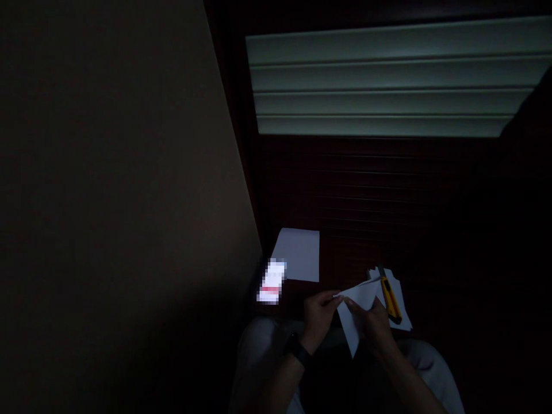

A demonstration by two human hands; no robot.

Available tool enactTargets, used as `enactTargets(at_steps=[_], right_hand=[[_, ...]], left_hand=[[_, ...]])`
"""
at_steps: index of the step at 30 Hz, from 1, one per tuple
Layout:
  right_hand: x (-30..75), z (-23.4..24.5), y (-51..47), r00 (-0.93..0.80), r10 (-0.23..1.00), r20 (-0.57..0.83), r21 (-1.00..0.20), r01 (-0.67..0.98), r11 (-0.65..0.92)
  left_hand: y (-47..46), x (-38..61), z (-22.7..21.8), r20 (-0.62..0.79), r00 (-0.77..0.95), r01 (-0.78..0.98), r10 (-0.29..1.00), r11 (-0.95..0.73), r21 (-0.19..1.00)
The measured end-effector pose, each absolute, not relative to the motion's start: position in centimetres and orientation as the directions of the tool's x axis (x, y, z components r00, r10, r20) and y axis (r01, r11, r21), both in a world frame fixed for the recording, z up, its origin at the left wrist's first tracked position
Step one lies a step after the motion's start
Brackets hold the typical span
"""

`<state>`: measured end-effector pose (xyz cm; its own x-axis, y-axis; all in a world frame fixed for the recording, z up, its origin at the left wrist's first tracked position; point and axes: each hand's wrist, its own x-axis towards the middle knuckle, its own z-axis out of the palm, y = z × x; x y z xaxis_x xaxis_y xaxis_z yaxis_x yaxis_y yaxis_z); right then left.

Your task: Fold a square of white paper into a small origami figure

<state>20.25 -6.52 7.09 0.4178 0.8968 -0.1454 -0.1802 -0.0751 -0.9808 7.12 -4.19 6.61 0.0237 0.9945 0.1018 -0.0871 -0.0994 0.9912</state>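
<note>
A folded sheet of white paper [361,299], roughly triangular with one point hanging down, is held above my lap. My left hand [318,315] pinches its left corner between thumb and fingers. Across its front lies the thumb of my right hand [374,326], whose other fingers are mostly hidden behind the paper. Just right of that hand, a yellow utility knife [391,299] rests on a stack of white paper pieces [403,290]. The folded sheet's right tip overlaps the stack in view.
A blank white sheet [302,253] lies on the dark surface, partly under a lit phone [272,282] with a blurred screen. A plain wall [172,172] rises on the left. Pale slats [379,75] are set in dark panelling ahead. The scene is very dim.
</note>
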Motion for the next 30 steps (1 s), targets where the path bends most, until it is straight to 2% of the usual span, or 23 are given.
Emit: enactTargets(at_steps=[12, 24, 30], right_hand=[[22.5, 10.2, -4.8, 0.287, 0.942, -0.175, -0.948, -0.307, -0.083], [23.2, 11.3, -3.6, 0.236, 0.952, -0.197, -0.948, -0.294, -0.123], [23.2, 11.1, -3.3, 0.257, 0.950, -0.179, -0.966, -0.229, -0.120]], left_hand=[[-4.6, 6.1, 6.3, 0.047, -0.093, -0.106, 0.995, -0.057, 0.993], [-4.9, 5.2, 7.3, 0.029, -0.084, -0.130, 0.996, -0.040, 0.991], [-4.9, 5.0, 6.9, 0.035, -0.093, -0.134, 0.995, -0.047, 0.990]])
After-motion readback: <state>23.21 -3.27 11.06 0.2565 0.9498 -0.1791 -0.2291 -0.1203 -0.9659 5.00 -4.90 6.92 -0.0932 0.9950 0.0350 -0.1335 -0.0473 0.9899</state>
